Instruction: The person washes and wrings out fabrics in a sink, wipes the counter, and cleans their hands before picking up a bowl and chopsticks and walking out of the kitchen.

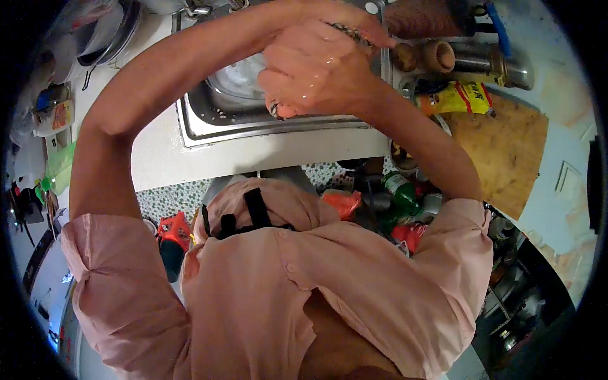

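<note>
My right hand [313, 69] is a wet, closed fist above the sink. A dark-and-pale mottled thing [350, 33] shows at its upper edge, and a similar scrap pokes out below the curled fingers; its kind is unclear. Against the top of that fist presses my left hand [354, 16], cut off partly by the frame edge, its bent fingers closed by the mottled thing. Beneath both hands is the steel sink [190, 123], wet, with small pale bits on its ledge. A whitish, bowl-like shape [237, 79] in the basin is partly hidden by the right hand.
Right of the sink are a wooden cup [439, 56], a metal cylinder [519, 69], a yellow packet [465, 98] and a cutting board [506, 152]. Pans [111, 31] stand at the upper left. Below the counter edge lie a green bottle [402, 190] and several other items.
</note>
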A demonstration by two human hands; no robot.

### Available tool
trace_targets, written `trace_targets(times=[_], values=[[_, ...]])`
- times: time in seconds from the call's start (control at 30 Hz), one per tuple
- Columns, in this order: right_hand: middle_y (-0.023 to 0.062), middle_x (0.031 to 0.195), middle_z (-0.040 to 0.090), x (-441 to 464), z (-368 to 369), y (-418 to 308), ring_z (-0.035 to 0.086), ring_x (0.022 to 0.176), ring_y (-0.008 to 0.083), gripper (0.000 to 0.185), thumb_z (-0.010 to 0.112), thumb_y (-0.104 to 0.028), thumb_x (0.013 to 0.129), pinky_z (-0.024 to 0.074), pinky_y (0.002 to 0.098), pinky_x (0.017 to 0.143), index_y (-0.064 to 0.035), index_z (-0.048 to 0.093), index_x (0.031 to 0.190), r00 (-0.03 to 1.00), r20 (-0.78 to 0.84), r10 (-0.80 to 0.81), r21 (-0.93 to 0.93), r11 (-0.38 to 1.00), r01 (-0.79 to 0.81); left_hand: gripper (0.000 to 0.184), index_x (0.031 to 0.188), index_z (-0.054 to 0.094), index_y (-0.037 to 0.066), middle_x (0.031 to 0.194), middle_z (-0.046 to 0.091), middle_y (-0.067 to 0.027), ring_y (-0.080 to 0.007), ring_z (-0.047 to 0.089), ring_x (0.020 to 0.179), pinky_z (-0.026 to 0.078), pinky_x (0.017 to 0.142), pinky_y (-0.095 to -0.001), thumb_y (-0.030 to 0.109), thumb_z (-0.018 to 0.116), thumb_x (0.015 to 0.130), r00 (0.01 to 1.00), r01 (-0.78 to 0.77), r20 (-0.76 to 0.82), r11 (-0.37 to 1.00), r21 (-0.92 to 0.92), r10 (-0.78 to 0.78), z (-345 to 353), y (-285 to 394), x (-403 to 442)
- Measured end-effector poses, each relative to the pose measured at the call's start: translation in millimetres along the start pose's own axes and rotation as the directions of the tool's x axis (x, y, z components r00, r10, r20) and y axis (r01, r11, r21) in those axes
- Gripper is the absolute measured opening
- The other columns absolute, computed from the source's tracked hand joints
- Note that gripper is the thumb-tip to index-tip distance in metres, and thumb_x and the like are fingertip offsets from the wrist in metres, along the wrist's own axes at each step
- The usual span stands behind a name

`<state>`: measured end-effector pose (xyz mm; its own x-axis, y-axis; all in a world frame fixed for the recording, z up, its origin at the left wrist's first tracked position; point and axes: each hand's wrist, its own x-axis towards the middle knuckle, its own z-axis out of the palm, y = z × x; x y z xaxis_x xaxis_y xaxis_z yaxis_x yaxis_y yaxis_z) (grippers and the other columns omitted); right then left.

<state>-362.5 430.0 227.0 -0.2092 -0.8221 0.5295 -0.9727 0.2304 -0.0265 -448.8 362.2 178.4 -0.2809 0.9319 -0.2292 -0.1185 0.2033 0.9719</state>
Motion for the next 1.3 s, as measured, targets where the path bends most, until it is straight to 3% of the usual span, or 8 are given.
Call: trace_targets(times=[0.27,0.3,0.6,0.8,0.87,1.03,1.1,1.3], values=[[0.0022,0.074,0.055,-23,51,-16,0.053,0.076,0.0181,0.019,0.064,-0.030,0.059,0.0437,0.0301,0.074,-0.0130,0.061,0.069,0.958,0.284,-0.046,0.056,0.998,0.031,0.041,0.056,0.044,0.006,0.054,0.041,0.0006,-0.0149,0.037,0.051,0.031,0.049,-0.0345,0.032,0.059,0.084,0.969,0.231,0.031,0.942,0.244,-0.246,13,-59,24],[0.0024,0.076,0.056,-29,64,-16,0.054,0.076,0.0185,0.019,0.063,-0.030,0.062,0.0438,0.0301,0.074,-0.0133,0.062,0.070,0.953,0.298,-0.050,0.085,0.996,0.026,0.040,0.057,0.044,0.004,0.053,0.042,-0.0024,-0.0174,0.038,0.050,0.033,0.049,-0.0359,0.031,0.059,0.083,0.993,-0.110,0.073,0.922,0.372,0.089,12,-106,41],[0.0046,0.081,0.061,-77,170,-36,0.059,0.077,0.0207,0.014,0.058,-0.026,0.072,0.0460,0.0344,0.072,-0.0127,0.060,0.072,0.855,0.499,-0.142,0.159,0.985,0.071,0.033,0.072,0.058,-0.001,0.077,0.063,-0.0131,-0.0283,0.058,0.066,0.046,0.064,-0.0420,0.032,0.060,0.076,0.910,0.229,-0.410,0.750,0.620,0.062,56,-151,22],[0.0045,0.090,0.057,-62,100,-41,0.055,0.088,0.0236,0.016,0.060,-0.027,0.074,0.0419,0.0350,0.080,-0.0118,0.058,0.080,0.860,0.481,-0.170,0.355,0.935,-0.013,0.034,0.082,0.064,0.005,0.080,0.063,-0.0122,-0.0173,0.061,0.079,0.049,0.074,-0.0317,0.038,0.058,0.082,0.867,0.388,-0.381,0.915,0.112,-0.321,57,-86,-25],[0.0042,0.099,0.056,-56,40,-47,0.053,0.095,0.0254,0.022,0.061,-0.029,0.073,0.0403,0.0352,0.084,-0.0119,0.059,0.088,0.866,0.436,-0.244,0.301,0.947,0.116,0.034,0.091,0.063,0.006,0.090,0.064,-0.0119,-0.0143,0.060,0.091,0.047,0.081,-0.0275,0.040,0.056,0.085,0.942,0.051,-0.229,0.779,-0.625,-0.245,50,-79,-57],[0.0135,0.130,0.043,-35,-48,-73,0.042,0.118,0.0309,0.045,0.058,-0.037,0.082,0.0311,0.0399,0.100,-0.0070,0.059,0.114,0.763,-0.008,0.647,0.210,0.747,-0.631,0.038,0.120,0.051,0.000,0.115,0.057,-0.0068,-0.0145,0.054,0.105,0.043,0.090,-0.0249,0.013,0.050,0.084,0.762,-0.547,-0.540,0.802,-0.241,0.358,62,-34,-180],[0.0135,0.128,0.046,-41,-68,-91,0.045,0.115,0.0280,0.043,0.055,-0.039,0.086,0.0331,0.0379,0.098,-0.0062,0.059,0.113,0.664,-0.107,0.740,0.370,0.650,-0.664,0.042,0.123,0.049,0.000,0.115,0.057,-0.0067,-0.0144,0.054,0.105,0.043,0.090,-0.0244,0.005,0.049,0.081,0.827,-0.491,-0.521,0.720,-0.490,0.210,73,-17,-214],[0.0075,0.108,0.060,14,-100,-185,0.058,0.097,0.0171,0.055,0.037,-0.047,0.095,0.0430,0.0272,0.086,-0.0002,0.055,0.117,0.134,0.005,0.991,0.771,0.081,-0.631,0.039,0.112,0.056,0.002,0.105,0.060,-0.0061,-0.0107,0.055,0.089,0.044,0.079,-0.0246,-0.006,0.046,0.076,0.788,-0.189,-0.544,0.954,0.233,0.289,120,1,-301]])
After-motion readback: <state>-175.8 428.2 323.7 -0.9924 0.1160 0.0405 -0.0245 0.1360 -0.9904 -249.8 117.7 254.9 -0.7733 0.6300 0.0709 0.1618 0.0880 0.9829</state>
